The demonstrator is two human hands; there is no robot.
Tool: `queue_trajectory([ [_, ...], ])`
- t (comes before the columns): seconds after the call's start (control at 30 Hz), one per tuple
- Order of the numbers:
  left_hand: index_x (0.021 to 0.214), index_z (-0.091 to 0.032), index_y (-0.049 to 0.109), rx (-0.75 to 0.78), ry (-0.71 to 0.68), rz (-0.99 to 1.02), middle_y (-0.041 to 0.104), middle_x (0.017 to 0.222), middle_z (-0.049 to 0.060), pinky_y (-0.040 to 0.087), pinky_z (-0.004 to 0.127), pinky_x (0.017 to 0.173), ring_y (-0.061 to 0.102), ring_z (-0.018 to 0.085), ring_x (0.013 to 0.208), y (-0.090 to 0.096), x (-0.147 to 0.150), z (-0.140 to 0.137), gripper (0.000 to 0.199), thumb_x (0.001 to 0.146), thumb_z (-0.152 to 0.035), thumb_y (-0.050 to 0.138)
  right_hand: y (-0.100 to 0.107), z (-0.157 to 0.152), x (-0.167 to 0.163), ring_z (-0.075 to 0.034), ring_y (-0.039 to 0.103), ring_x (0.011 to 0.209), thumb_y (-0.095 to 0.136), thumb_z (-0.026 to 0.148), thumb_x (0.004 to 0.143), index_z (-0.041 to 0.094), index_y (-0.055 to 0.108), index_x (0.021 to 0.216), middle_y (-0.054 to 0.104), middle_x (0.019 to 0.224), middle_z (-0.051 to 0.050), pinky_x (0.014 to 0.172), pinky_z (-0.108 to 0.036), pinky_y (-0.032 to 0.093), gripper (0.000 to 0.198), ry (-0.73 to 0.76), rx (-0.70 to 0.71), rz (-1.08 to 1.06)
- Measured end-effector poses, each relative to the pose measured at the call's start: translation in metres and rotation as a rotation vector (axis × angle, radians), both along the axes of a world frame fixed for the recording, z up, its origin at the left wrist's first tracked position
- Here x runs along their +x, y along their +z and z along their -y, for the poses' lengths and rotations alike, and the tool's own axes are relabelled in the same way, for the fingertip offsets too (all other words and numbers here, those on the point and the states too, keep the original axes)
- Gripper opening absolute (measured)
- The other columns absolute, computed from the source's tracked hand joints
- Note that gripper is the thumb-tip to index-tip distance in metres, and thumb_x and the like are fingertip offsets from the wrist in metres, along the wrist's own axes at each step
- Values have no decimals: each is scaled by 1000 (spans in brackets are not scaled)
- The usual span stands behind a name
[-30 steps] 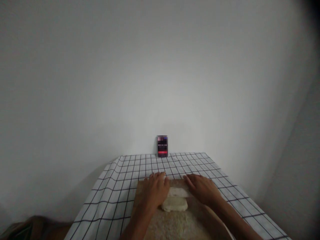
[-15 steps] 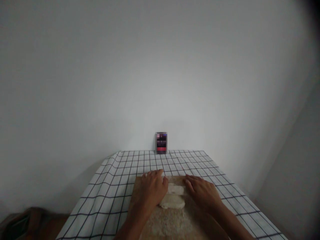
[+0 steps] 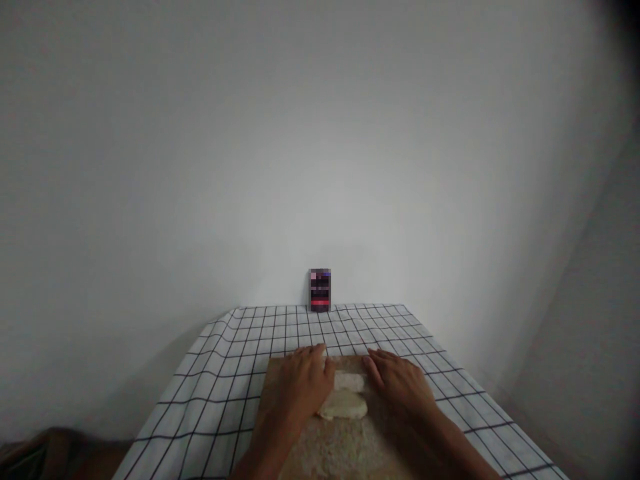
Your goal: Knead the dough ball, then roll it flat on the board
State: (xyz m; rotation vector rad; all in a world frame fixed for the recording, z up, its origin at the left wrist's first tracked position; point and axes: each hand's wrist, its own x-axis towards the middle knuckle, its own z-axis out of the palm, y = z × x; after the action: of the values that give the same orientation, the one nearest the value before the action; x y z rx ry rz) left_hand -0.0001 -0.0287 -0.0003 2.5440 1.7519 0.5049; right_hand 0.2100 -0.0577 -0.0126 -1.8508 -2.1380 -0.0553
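Dough (image 3: 343,405) and roller (image 3: 349,382) are stretching left-to-right; left hand (image 3: 306,380) and right hand (image 3: 400,380), grips unclear, are covering more roller than earlier.

Shows a bare left hand (image 3: 306,381) and left forearm (image 3: 274,437) toward the wooden board's (image 3: 345,453) left, a bare right hand (image 3: 401,381) and right forearm (image 3: 445,437) toward its right; fingernails too blurred to tell.

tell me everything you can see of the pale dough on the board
The pale dough is off-white, flattened and oblong, with rounded, slightly uneven edges; it looks soft. It lies flat, its length crosswise, on the brown board, just on the near side of a pale bar. Its left end is close to the left hand; whether they touch is unclear.
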Motion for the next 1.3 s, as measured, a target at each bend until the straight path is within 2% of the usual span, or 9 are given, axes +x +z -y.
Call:
queue_trajectory([
  [0.17, 124, -19, 73, -36, 53, -17, 81, 120, 12, 57, 41, 98, 75, 30, 116, 8, 4, -20, 34, 104, -30, 49, 6, -25, 1, -25, 76, 118, 37, 28, 110, 24, 78, 118, 82, 126, -11, 97, -37, 60, 41, -32, 13, 5],
  [0.33, 126, -19, 74, -14, -3, -20, 79, 128, 11, 53, 44, 110, 70, 29, 125, 8, 3, 6, 35, 104, -24, 46, 0, -4, 1, -26, 77, 117, 31, 27, 111, 22, 79, 117, 81, 128, -12, 98, -40, 61, 48, -10, 16, 5],
  [0.47, 144, -18, 65, 83, -61, -4, 66, 152, 10, 44, 52, 124, 57, 31, 145, -17, -1, 36, 45, 108, -29, 41, -22, 32, 6, -29, 65, 139, 30, 29, 112, 21, 76, 131, 73, 145, -12, 121, -53, 47, 50, 14, 40, -12],
  [0.57, 151, -21, 59, 248, -136, 25, 59, 158, 8, 49, 55, 121, 55, 32, 147, -42, -10, 52, 48, 109, -33, 41, -43, 55, 12, -32, 60, 144, 37, 37, 111, 23, 72, 139, 66, 152, -11, 123, -58, 45, 47, 65, 133, -42],
  [0.67, 157, -19, 51, 344, -220, 27, 55, 162, 8, 51, 54, 120, 54, 30, 148, -53, -20, 59, 51, 109, -34, 40, -51, 66, 16, -31, 62, 142, 40, 41, 112, 27, 72, 140, 68, 149, -8, 123, -56, 47, 45, 90, 143, -78],
  [0.77, 155, -16, 53, 327, -236, 10, 55, 161, 9, 51, 49, 120, 53, 28, 149, -43, -19, 53, 50, 111, -33, 37, -43, 59, 15, -32, 61, 143, 39, 40, 112, 27, 76, 134, 69, 148, -8, 124, -59, 44, 45, 82, 112, -97],
  [0.9, 150, -13, 59, 125, -140, -5, 62, 155, 13, 47, 48, 122, 55, 30, 147, -17, -3, 29, 48, 110, -28, 36, -22, 22, 14, -31, 55, 148, 29, 35, 113, 22, 75, 134, 66, 153, -12, 126, -58, 39, 52, 20, -5, -83],
  [1.1, 132, -14, 72, -13, 11, -25, 76, 134, 14, 52, 52, 113, 65, 34, 133, 3, 14, -17, 43, 108, -30, 41, -10, -40, 20, -31, 65, 138, 30, 40, 113, 17, 77, 129, 72, 144, -17, 116, -47, 52, 54, 13, -71, -81],
  [1.3, 134, -16, 72, -26, 19, -31, 74, 140, 13, 51, 50, 114, 59, 34, 142, 4, 14, -14, 41, 106, -26, 43, -16, -41, 21, -29, 65, 138, 34, 37, 112, 21, 77, 130, 74, 143, -13, 117, -47, 51, 49, 43, -53, -89],
])
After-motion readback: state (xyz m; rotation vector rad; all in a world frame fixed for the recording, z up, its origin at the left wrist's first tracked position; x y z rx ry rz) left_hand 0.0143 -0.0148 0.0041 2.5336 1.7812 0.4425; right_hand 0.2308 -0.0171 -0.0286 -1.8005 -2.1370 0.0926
